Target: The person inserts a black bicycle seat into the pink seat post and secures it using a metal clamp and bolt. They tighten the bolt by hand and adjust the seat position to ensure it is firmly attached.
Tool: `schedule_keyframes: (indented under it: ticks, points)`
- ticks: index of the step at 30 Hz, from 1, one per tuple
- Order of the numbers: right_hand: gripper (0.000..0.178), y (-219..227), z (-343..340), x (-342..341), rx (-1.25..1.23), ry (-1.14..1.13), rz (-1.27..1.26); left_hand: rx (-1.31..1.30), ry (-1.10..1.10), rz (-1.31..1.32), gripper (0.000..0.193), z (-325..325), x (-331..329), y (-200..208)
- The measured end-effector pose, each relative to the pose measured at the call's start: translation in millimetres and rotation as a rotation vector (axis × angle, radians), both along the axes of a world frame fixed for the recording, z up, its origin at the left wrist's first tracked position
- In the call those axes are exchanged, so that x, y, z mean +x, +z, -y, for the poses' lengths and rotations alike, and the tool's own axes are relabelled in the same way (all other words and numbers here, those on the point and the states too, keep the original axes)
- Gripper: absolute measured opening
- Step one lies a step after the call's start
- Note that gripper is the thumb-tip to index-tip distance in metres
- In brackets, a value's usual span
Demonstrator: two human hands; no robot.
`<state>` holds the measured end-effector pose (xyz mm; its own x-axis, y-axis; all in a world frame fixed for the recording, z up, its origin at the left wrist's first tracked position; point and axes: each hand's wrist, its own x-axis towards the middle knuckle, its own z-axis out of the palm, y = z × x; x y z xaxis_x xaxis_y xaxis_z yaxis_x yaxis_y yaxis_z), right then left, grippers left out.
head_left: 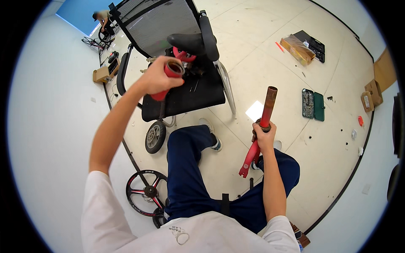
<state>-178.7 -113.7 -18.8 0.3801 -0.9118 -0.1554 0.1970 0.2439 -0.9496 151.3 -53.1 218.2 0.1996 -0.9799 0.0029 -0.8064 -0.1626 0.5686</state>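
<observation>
Pale floor tiles [236, 40] spread across the middle and right of the frame, with a white wall [46, 126] curving down the left side and a blue panel [80, 14] at upper left; near that panel, a co-worker [103, 21] bends beside a bicycle [95, 42]. At upper centre stands a black chair [190, 99] with a mesh back; a dark saddle [184, 43] and some red and metal parts are at its seat. Left of centre, the left hand [156, 79] is raised in front of the chair, its fingers curled closely round a red tube [159, 95] whose round, hollow end faces up; right of centre, the right hand [265, 135] is wrapped round a red fork [267, 110] near its middle, the rusty, hollow stem rising above the fist and the forked end slanting down to the left; the two red pieces are well apart. Below the chair's left side is a small black-tyred wheel [155, 137]; at lower left, a larger black wheel [150, 192] with red-marked spokes lies near the blue trousers [187, 168]; to the right, a green case [319, 107] lies open with small metal pieces inside, and farther up are a black tool case [316, 52] and a torn yellowish package [297, 48], side by side.
</observation>
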Motion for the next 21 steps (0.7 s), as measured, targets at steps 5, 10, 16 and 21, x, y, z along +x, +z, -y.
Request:
schedule_keyframes:
  ticks: [5, 10, 16, 21]
  points:
    - [0.016, 3, 6, 7, -0.078, 0.019, -0.062, 0.251, 0.116, -0.036, 0.050, 20, -5, 63]
    - [0.016, 15, 0, 14, -0.101, 0.069, -0.103, 0.110, 0.050, 0.046, 0.038, -45, 41, 51]
    - [0.014, 17, 10, 11, -0.124, 0.050, -0.127, -0.400, 0.017, -0.526, 0.017, -109, -5, 26]
    - [0.014, 8, 8, 26, -0.096, 0.097, -0.115, -0.684, 0.166, -0.630, 0.024, -128, -27, 28]
